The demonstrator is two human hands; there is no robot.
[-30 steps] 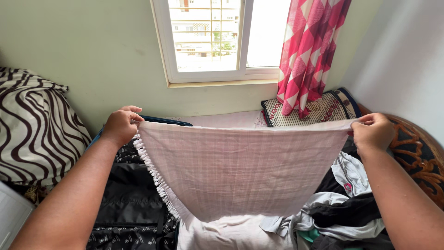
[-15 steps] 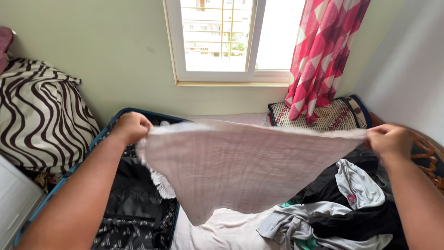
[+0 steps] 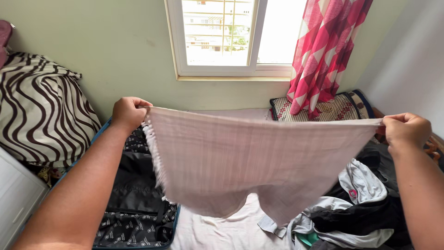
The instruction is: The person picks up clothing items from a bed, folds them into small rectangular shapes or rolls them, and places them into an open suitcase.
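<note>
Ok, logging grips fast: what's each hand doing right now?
Left hand: closed, gripping one top corner of the pale cloth.
Right hand: closed, gripping the other corner.

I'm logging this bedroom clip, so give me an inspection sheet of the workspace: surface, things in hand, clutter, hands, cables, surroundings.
Surface: bed under a pale sheet, partly hidden by the cloth.
Things in hand: pale pink fringed cloth, stretched wide in the air, lower edge hanging loose.
Clutter: heap of clothes on the right; open suitcase with dark lining on the left.
Hands: left hand and right hand each grip a top corner of the cloth.
Cables: nothing seen.
Surroundings: window, red checked curtain, zebra-striped pillow, patterned cushion by the wall.
</note>
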